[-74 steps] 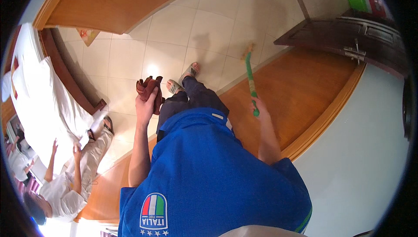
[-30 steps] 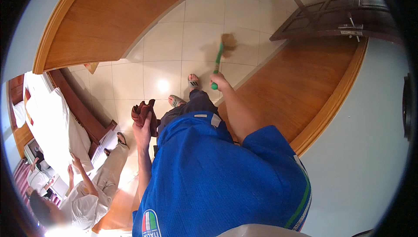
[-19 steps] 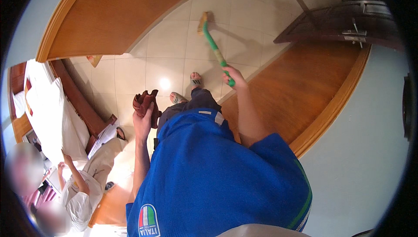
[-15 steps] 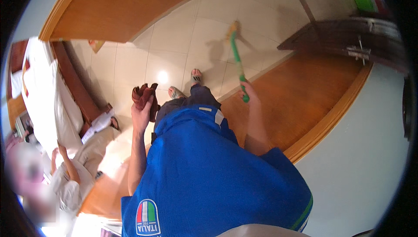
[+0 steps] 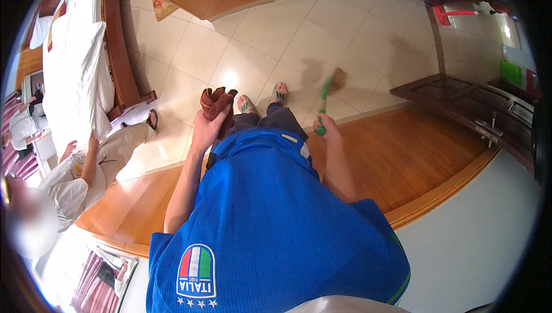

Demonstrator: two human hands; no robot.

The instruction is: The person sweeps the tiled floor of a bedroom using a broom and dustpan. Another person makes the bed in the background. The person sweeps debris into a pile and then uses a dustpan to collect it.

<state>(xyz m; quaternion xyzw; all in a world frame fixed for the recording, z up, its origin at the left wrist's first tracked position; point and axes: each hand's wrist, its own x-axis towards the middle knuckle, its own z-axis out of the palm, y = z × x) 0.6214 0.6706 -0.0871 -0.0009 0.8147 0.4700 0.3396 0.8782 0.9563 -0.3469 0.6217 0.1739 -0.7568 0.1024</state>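
A crumpled dark-brown cloth (image 5: 216, 101) is gripped in my left hand (image 5: 208, 128), held up in front of my waist on the left. My right hand (image 5: 328, 127) is closed round the green handle of a brush (image 5: 325, 91). The brush points away from me, its tan bristles at the far end above the tiled floor; they look blurred. Both hands are apart from each other, on either side of my blue shirt (image 5: 276, 209). My sandalled feet (image 5: 278, 91) stand on the tiles between them.
Beyond lies the light tiled floor (image 5: 253, 31), bordered by wooden panels (image 5: 397, 166). A dark open door (image 5: 460, 109) with a metal handle is at the right. At the left stand a bed with white bedding (image 5: 75, 60) and a person in light clothes (image 5: 86, 169).
My view has turned, so the bed and the other person sit further right. The brush's bristle end has swung right and nearer to me. Both hands keep their hold.
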